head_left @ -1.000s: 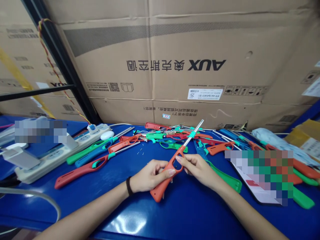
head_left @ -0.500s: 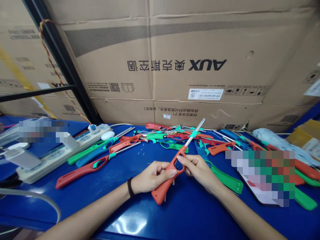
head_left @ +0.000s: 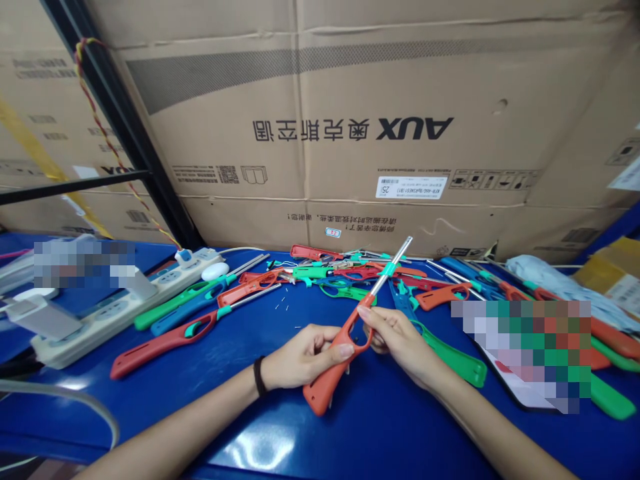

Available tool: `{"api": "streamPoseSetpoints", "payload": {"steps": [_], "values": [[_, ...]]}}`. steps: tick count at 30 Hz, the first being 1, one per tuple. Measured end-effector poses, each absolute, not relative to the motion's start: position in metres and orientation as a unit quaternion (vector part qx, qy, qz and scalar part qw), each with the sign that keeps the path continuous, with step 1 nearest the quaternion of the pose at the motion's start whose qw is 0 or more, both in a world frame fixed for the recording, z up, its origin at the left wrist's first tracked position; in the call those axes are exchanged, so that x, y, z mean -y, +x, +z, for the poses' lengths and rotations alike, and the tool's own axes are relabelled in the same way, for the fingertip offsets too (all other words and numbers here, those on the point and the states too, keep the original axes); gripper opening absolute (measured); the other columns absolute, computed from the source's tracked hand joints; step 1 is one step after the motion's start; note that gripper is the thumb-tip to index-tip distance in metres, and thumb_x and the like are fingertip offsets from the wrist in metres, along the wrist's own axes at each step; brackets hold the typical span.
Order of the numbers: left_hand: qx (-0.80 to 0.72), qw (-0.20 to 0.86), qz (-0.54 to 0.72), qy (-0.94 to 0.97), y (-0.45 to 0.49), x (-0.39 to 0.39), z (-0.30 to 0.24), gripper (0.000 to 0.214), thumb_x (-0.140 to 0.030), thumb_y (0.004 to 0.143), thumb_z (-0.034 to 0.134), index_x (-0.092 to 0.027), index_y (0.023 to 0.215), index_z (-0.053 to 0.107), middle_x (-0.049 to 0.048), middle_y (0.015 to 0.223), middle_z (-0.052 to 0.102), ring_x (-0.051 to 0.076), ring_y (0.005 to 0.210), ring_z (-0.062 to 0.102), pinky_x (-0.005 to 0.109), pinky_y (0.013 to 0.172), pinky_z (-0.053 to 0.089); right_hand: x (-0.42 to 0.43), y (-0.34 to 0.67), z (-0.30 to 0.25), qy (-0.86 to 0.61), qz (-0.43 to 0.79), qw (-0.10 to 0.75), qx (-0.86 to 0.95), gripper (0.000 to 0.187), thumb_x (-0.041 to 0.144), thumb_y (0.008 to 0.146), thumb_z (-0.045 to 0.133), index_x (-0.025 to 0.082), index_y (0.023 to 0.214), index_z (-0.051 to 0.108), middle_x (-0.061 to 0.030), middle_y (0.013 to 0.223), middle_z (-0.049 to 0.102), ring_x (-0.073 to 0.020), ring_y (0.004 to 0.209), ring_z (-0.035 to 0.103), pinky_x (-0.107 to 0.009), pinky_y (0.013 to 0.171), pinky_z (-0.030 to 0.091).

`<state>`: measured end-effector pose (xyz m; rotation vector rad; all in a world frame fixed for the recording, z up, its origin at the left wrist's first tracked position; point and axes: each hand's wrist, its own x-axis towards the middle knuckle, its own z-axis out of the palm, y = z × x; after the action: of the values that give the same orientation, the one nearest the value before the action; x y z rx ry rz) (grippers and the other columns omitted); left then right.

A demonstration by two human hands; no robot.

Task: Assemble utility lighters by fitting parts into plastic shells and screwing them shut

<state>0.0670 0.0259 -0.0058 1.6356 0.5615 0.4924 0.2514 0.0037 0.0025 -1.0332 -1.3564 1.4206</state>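
Observation:
Above the blue table I hold an orange gas lighter [head_left: 323,389], the long-nosed kind, tilted with its metal tube pointing up and away to the right. My left hand [head_left: 307,357] is closed round the handle, thumb on top. Fingers of my right hand [head_left: 393,337] pinch the lighter higher up, where the handle meets the tube, beside the trigger loop. A teal piece [head_left: 388,269] sits partway along the tube. The trigger area is partly covered by my fingers. Behind my hands lies a pile of red, green and blue lighter parts, with a green handle shell [head_left: 457,360] right of my right hand.
To the left, a white power strip [head_left: 107,310] holds plugged-in chargers, with green, blue and red lighters [head_left: 155,347] beside it. More lighters and a blurred flat item [head_left: 520,393] lie at right. A large cardboard box [head_left: 340,80] stands behind. Small metal pins are scattered mid-table.
My right thumb and fingers have shifted up the lighter from the trigger loop towards the base of the tube. My left hand keeps its hold, almost unmoved.

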Motion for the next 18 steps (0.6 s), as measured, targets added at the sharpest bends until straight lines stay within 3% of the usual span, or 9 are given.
{"api": "streamPoseSetpoints", "payload": {"steps": [7,10,13,15,18], "values": [[-0.229,0.690,0.204,0.655,0.068,-0.027,-0.013,0.049,-0.062,0.083,0.051,-0.013,0.085,0.052,0.0014,0.055,0.060,0.008,0.037,0.049,0.015,0.038,0.036,-0.004,0.246,0.000,-0.425,0.579,0.442,0.538,0.048,0.063,0.075,0.058,0.019,0.062,0.045,0.0108,0.048,0.025,-0.0050,0.043,0.018,-0.022,0.042,0.015],[-0.239,0.699,0.224,0.636,0.068,-0.028,-0.011,0.044,-0.057,0.082,0.056,-0.014,0.085,0.049,0.0022,0.053,0.063,0.010,0.035,0.054,0.015,0.036,0.042,-0.008,0.254,0.006,-0.456,0.576,0.459,0.500,0.045,0.062,0.075,0.061,0.017,0.072,0.057,0.0072,0.049,0.044,-0.0059,0.041,0.033,-0.020,0.041,0.027],[-0.247,0.700,0.233,0.629,0.068,-0.026,-0.009,0.042,-0.055,0.081,0.059,-0.014,0.081,0.049,0.0022,0.052,0.063,0.010,0.035,0.056,0.015,0.036,0.043,-0.014,0.267,0.018,-0.450,0.557,0.550,0.430,0.040,0.056,0.076,0.064,0.019,0.092,0.064,-0.0021,0.077,0.068,-0.0114,0.062,0.058,-0.026,0.063,0.049],[-0.243,0.709,0.213,0.626,0.068,-0.025,-0.008,0.042,-0.054,0.081,0.059,-0.014,0.080,0.050,0.0006,0.048,0.061,0.010,0.034,0.055,0.014,0.033,0.041,-0.016,0.275,0.023,-0.419,0.547,0.588,0.424,0.036,0.050,0.076,0.067,0.022,0.099,0.066,-0.0039,0.096,0.070,-0.0158,0.083,0.064,-0.030,0.079,0.050],[-0.229,0.725,0.186,0.622,0.068,-0.025,-0.008,0.042,-0.055,0.082,0.058,-0.013,0.080,0.051,-0.0011,0.044,0.058,0.010,0.032,0.053,0.013,0.032,0.038,-0.016,0.280,0.028,-0.394,0.560,0.590,0.428,0.031,0.042,0.077,0.069,0.025,0.102,0.067,-0.0038,0.102,0.071,-0.0193,0.095,0.065,-0.035,0.087,0.049]]}}
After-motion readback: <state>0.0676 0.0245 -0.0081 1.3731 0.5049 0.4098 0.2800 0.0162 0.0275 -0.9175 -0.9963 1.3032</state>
